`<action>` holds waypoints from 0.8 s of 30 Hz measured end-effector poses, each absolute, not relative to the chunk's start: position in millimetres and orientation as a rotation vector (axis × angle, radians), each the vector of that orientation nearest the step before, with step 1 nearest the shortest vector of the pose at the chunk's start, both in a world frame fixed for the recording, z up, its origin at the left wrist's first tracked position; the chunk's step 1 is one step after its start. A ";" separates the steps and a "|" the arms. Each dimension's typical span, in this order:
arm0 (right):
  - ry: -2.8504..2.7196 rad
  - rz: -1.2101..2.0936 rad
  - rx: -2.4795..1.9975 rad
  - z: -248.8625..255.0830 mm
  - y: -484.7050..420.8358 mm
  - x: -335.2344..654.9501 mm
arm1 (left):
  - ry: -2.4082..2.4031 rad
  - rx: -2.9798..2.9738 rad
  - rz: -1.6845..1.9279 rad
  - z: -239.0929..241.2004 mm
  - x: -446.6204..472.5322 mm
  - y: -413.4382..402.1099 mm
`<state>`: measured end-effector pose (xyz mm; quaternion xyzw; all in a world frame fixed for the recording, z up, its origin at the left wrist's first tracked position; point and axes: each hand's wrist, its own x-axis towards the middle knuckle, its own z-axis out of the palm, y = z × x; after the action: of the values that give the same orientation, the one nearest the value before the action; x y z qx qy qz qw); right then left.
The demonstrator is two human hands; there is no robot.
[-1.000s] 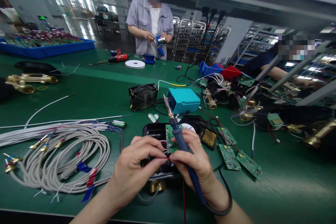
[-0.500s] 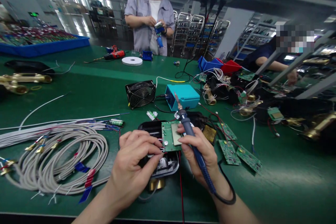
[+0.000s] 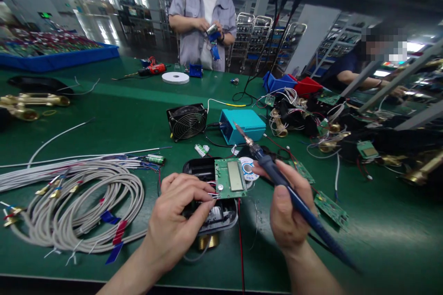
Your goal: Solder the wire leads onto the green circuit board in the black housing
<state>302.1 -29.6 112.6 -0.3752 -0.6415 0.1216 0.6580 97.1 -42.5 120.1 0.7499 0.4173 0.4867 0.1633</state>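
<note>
two bare hands work over a green bench mat point(image 3: 114, 115). the left hand point(image 3: 178, 214) is curled, its fingertips pinching at the thin wires on the lower left edge of a green circuit board point(image 3: 230, 178), which lies tilted on top of a black housing point(image 3: 211, 193) with a brass fitting point(image 3: 207, 241) showing below it. the board carries a grey display window facing up. the right hand point(image 3: 289, 207) is closed around the blue handle of a soldering iron point(image 3: 277, 173), held like a pen, with its metal tip raised and pointing up and left toward a teal soldering station point(image 3: 242, 125), clear of the board. a small black fan point(image 3: 188, 121) stands just left of the station. a coil of grey cables point(image 3: 79, 203) lies well to the left. loose green boards point(image 3: 331, 209) lie to the right of the right hand. across the bench, a person in a grey shirt point(image 3: 202, 23) holds a small object in both hands.
</note>
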 end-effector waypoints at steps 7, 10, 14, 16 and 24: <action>-0.964 0.204 -0.839 126.5 -24.4 305.0 | 1.197 2.091 1.412 119.5 98.5 -42.0; -0.842 0.241 -0.848 132.3 -24.2 307.7 | 1.193 2.092 1.410 119.1 98.4 -42.1; -0.860 0.426 -0.743 135.5 -24.4 308.8 | 1.189 2.105 1.414 118.9 98.0 -41.9; -0.866 0.462 -0.730 135.3 -24.7 308.2 | 1.191 2.108 1.413 119.0 98.2 -41.6; -0.879 0.460 -0.743 133.4 -26.1 306.5 | 1.193 2.103 1.407 119.1 98.9 -42.2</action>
<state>306.5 -26.1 133.4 -0.3484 -0.4121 0.2154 0.8139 98.9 -42.2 119.1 0.7406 0.4203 0.4955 0.1712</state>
